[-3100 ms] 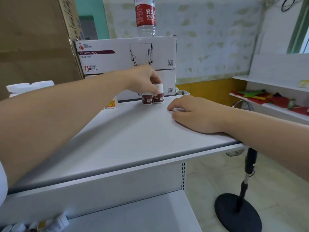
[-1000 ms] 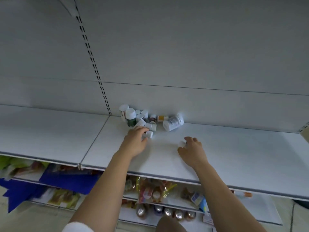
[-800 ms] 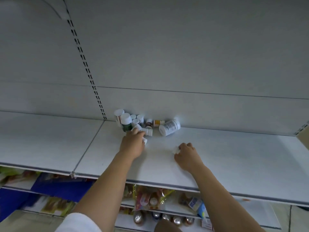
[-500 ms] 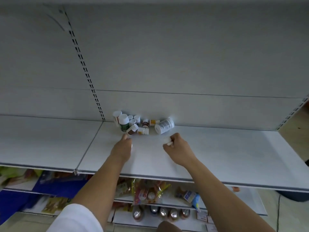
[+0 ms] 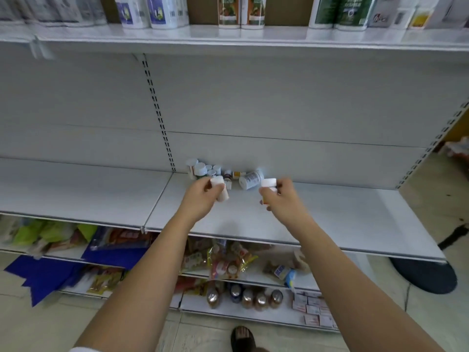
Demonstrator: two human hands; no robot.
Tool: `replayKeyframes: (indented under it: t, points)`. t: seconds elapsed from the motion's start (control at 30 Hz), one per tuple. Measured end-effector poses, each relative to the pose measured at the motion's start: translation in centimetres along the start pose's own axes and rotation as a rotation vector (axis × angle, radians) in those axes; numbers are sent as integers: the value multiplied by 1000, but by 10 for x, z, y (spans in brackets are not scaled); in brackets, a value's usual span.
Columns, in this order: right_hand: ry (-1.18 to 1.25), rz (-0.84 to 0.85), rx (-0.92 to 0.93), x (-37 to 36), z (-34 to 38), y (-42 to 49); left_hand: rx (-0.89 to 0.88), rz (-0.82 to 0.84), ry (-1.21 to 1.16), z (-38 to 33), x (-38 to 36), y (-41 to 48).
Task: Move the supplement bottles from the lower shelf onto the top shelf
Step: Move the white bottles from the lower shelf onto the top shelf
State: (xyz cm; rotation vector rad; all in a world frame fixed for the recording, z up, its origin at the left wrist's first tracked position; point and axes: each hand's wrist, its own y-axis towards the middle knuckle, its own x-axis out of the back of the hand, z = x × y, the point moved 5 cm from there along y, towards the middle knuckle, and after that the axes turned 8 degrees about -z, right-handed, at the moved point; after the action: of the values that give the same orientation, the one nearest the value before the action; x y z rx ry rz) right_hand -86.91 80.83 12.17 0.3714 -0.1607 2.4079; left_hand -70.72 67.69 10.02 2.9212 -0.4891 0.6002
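My left hand [image 5: 201, 198] grips a small white-capped supplement bottle [image 5: 220, 188], lifted off the lower shelf [image 5: 342, 219]. My right hand [image 5: 281, 199] grips another small white-capped bottle [image 5: 268, 184] with an orange label showing below the fingers. Behind both hands, a cluster of several supplement bottles [image 5: 210, 171] stands against the shelf's back panel. A larger white bottle [image 5: 251, 178] lies on its side beside that cluster.
A higher shelf [image 5: 228, 36] along the top edge carries large white and green bottles. Below the lower shelf are snack packets [image 5: 223, 262] and jars [image 5: 243, 298]. A black round stand base [image 5: 423, 274] sits on the floor at right. My sandalled foot [image 5: 242, 337] shows at the bottom.
Both hands have closed on a bottle each and lifted them off the shelf. The view has tilted up, so the higher stocked shelf now shows.
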Motion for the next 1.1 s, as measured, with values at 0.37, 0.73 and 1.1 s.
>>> replayKeyframes:
  t: [0.37,0.73,1.1]
  points:
    - [672,-15,-70,79,110,-75,-81,176,-603,-185,13,-99]
    - [672,-12,206,221,183,-48,-549,190,-338,-340,-25,-93]
    - [-63,-156,543,375,220,71,-643,165,127,-447,-132,-12]
